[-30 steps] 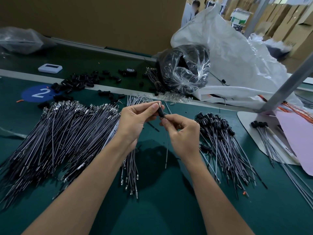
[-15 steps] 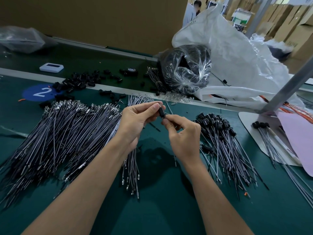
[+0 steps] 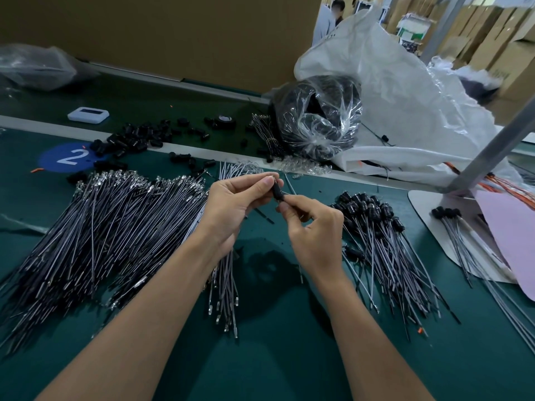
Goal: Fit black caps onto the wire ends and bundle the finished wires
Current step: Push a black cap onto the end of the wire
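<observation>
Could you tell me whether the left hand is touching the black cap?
Touching. The head view shows the left hand pinching the black cap between thumb and forefinger.

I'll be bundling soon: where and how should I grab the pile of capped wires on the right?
Probably around the strands just below the black caps, where the capped wires lie bunched together; toward their near ends they fan apart. Come from above with the right hand, which is nearest, wrapping the fingers across the strands.
</observation>
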Action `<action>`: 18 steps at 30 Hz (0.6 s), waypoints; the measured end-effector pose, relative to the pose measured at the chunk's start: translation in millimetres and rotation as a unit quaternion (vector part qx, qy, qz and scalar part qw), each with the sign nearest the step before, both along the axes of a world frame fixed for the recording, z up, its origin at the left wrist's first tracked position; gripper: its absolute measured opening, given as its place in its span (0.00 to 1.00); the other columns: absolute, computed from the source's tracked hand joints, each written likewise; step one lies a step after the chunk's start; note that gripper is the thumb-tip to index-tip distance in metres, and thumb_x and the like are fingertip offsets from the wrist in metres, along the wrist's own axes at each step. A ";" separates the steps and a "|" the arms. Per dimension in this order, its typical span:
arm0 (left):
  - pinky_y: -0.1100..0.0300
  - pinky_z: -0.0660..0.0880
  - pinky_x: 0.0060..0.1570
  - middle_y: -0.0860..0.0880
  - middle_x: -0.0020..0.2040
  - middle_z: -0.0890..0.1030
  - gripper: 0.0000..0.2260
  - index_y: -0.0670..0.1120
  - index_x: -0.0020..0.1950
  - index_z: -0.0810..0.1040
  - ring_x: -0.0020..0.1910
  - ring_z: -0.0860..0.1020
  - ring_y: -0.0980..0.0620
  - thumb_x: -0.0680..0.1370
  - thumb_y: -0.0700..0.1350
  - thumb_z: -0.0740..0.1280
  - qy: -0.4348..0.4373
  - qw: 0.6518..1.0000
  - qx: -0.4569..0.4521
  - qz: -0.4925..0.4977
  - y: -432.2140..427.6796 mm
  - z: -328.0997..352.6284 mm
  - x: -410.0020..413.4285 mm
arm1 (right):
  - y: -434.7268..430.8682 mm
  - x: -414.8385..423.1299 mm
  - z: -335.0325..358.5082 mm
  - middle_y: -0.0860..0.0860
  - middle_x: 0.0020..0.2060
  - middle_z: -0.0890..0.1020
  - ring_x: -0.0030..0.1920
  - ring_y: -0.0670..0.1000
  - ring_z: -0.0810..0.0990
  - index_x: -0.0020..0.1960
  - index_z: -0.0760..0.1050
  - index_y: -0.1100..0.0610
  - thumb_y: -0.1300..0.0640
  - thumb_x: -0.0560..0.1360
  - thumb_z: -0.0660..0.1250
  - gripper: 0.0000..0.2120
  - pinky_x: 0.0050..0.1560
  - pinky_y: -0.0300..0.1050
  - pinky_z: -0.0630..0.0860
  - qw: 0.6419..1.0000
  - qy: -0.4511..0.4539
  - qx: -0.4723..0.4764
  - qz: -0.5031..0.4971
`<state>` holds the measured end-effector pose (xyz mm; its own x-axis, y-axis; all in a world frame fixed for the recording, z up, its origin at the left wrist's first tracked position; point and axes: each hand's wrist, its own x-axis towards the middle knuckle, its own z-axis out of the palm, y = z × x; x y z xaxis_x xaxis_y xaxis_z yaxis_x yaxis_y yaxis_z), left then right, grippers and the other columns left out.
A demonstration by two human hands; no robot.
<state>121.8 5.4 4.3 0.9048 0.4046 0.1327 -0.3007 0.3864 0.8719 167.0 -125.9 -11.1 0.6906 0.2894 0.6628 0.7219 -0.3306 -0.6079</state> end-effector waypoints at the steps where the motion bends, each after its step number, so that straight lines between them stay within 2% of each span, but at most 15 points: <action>1: 0.65 0.78 0.45 0.46 0.45 0.86 0.07 0.44 0.46 0.85 0.46 0.83 0.54 0.70 0.41 0.71 -0.002 1.000 0.012 0.002 0.4 -0.3 0.0 | 0.0 -0.3 0.2 0.48 0.38 0.85 0.37 0.47 0.81 0.48 0.84 0.58 0.62 0.74 0.70 0.05 0.41 0.41 0.76 1.000 0.010 -0.003 0.005; 3: 0.66 0.77 0.44 0.47 0.45 0.86 0.05 0.45 0.46 0.85 0.45 0.83 0.55 0.74 0.38 0.70 -0.006 0.999 0.039 0.009 0.5 -0.4 -0.1 | 0.5 -0.7 1.6 0.46 0.34 0.84 0.35 0.43 0.79 0.45 0.84 0.58 0.63 0.75 0.69 0.05 0.38 0.33 0.72 0.998 0.049 0.001 0.027; 5: 0.65 0.77 0.45 0.47 0.46 0.86 0.08 0.47 0.45 0.85 0.44 0.82 0.55 0.75 0.36 0.69 -0.012 0.998 0.064 0.019 0.3 -0.4 0.1 | 0.7 -1.2 4.3 0.45 0.32 0.83 0.32 0.41 0.78 0.42 0.83 0.59 0.64 0.76 0.69 0.06 0.36 0.30 0.69 0.992 0.109 0.022 0.060; 7: 0.64 0.78 0.45 0.47 0.45 0.86 0.09 0.47 0.44 0.85 0.44 0.81 0.54 0.76 0.35 0.68 -0.018 0.996 0.080 0.026 -0.3 0.3 -0.2 | 0.2 -1.9 6.4 0.48 0.31 0.83 0.30 0.45 0.78 0.41 0.83 0.59 0.63 0.76 0.68 0.08 0.34 0.38 0.72 0.983 0.156 0.040 0.089; 9: 0.63 0.78 0.42 0.47 0.45 0.86 0.09 0.45 0.45 0.84 0.43 0.81 0.54 0.77 0.34 0.67 -0.022 0.996 0.084 0.026 -1.5 0.9 -0.5 | 0.1 -2.5 7.5 0.52 0.31 0.84 0.33 0.56 0.79 0.40 0.83 0.60 0.63 0.76 0.68 0.08 0.36 0.50 0.75 0.979 0.172 0.048 0.101; 11: 0.62 0.79 0.42 0.47 0.45 0.85 0.08 0.44 0.46 0.84 0.43 0.81 0.53 0.77 0.34 0.67 -0.021 0.995 0.094 0.028 -2.5 0.8 -0.2 | 0.4 -3.0 8.0 0.52 0.31 0.84 0.34 0.58 0.79 0.41 0.83 0.61 0.63 0.76 0.68 0.08 0.38 0.53 0.76 0.976 0.180 0.051 0.108; 15: 0.62 0.78 0.42 0.48 0.45 0.85 0.08 0.45 0.47 0.83 0.42 0.80 0.55 0.78 0.34 0.67 -0.015 0.992 0.119 0.035 -3.0 0.4 0.2 | 1.6 -3.4 8.6 0.49 0.31 0.84 0.31 0.54 0.80 0.41 0.83 0.59 0.63 0.76 0.69 0.07 0.37 0.53 0.77 0.972 0.195 0.051 0.119; 18: 0.64 0.76 0.41 0.49 0.45 0.86 0.09 0.45 0.46 0.83 0.41 0.80 0.57 0.77 0.34 0.67 -0.021 0.992 0.122 0.032 -2.0 0.6 -0.6 | 2.3 -3.0 6.5 0.50 0.32 0.84 0.34 0.61 0.81 0.41 0.83 0.56 0.63 0.76 0.69 0.07 0.38 0.58 0.77 0.971 0.197 0.053 0.126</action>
<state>121.1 3.4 4.9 0.8699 0.4122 0.2711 -0.3560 0.1440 0.9233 164.0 -123.5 -4.6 0.8130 0.4264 0.3964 0.4756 -0.0936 -0.8747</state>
